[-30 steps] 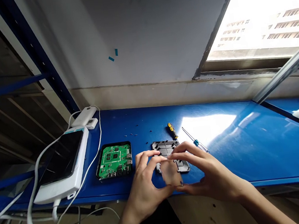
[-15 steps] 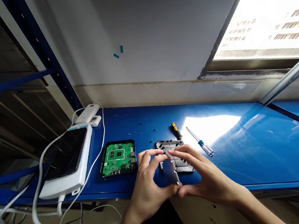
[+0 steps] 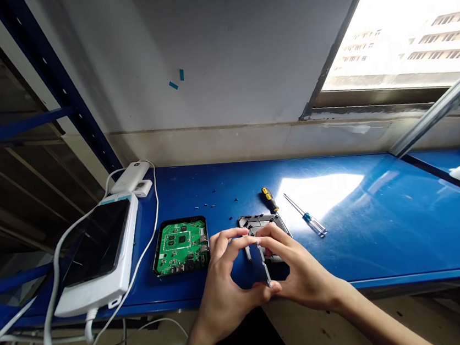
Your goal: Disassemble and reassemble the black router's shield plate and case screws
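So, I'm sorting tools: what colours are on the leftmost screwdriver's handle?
The handle is black and yellow, best seen in the head view.

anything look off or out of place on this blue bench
Small pieces, probably screws, lie scattered loose on the blue bench near the green circuit board, uncontained and so easily lost. I see no spill or obvious damage.

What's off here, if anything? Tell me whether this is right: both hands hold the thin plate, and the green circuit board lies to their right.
The side is wrong. The left hand and right hand do hold the thin plate, but the green circuit board lies to their left, as the head view shows.
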Available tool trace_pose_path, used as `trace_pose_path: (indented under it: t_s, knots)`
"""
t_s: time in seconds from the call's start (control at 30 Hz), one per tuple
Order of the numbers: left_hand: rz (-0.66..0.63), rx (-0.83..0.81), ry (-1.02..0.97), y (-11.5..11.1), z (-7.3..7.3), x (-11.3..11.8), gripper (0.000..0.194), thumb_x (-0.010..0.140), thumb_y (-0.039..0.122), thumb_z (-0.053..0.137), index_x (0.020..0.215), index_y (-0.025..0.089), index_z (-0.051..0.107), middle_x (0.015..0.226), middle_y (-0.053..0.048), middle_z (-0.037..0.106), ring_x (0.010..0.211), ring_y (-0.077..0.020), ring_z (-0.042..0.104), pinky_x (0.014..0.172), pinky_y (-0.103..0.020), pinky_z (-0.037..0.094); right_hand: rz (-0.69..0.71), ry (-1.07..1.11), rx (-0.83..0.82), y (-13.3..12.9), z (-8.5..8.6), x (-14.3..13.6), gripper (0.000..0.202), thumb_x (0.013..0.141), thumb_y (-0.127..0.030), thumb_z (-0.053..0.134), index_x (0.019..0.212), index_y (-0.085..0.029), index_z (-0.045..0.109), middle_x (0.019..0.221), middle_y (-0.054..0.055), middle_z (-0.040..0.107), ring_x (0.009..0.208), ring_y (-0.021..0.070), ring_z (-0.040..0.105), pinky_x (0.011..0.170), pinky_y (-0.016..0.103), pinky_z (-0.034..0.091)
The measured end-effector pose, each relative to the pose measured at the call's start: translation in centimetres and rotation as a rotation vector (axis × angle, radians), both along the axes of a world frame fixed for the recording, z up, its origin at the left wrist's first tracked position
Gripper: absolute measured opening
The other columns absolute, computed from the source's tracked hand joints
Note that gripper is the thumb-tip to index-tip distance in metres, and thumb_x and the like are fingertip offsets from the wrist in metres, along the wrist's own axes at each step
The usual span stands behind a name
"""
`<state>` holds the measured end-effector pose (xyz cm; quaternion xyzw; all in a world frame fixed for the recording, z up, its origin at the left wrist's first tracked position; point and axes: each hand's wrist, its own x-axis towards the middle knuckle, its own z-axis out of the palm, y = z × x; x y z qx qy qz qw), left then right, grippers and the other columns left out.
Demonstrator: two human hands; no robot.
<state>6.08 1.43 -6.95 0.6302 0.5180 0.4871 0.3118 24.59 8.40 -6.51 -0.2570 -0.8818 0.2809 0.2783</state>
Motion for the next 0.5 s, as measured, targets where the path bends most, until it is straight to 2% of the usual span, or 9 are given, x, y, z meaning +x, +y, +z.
trace_pose_path:
  t_s: [0.1, 0.3, 0.5]
  knots:
    - [-0.009, 0.010, 0.001, 0.0, 0.1, -0.1, 0.055, 0.070, 0.040, 0.090, 0.119, 0.038, 0.065, 0.135, -0.005, 0.056, 0.129, -0.0305, 0.048, 0.110, -0.049, 0.042, -0.010, 0.032, 0.044, 0.2, 0.3, 0.5, 0.061, 0.078, -0.055, 0.081, 0.126, -0.025, 0.060, 0.110, 0.008, 0.055, 0.093, 0.0207, 0.060, 0.076, 0.031, 0.060]
    - [-0.007, 0.024, 0.019, -0.1, 0.1, 0.0, 0.055, 0.068, 0.043, 0.091, 0.117, 0.035, 0.067, 0.133, -0.007, 0.056, 0.129, -0.0318, 0.048, 0.108, -0.049, 0.042, -0.034, 0.004, 0.096, 0.2, 1.2, 2.5, 0.053, 0.079, -0.036, 0.084, 0.126, -0.026, 0.061, 0.109, 0.007, 0.054, 0.097, 0.0203, 0.060, 0.080, 0.030, 0.059]
    - [-0.016, 0.015, 0.034, -0.1, 0.1, 0.0, 0.056, 0.067, 0.048, 0.090, 0.116, 0.035, 0.067, 0.135, -0.006, 0.056, 0.130, -0.0320, 0.047, 0.109, -0.051, 0.041, -0.059, -0.019, 0.121, 0.0, 1.5, 3.7, 0.054, 0.079, -0.042, 0.084, 0.126, -0.025, 0.063, 0.110, 0.007, 0.054, 0.097, 0.0200, 0.061, 0.080, 0.029, 0.060]
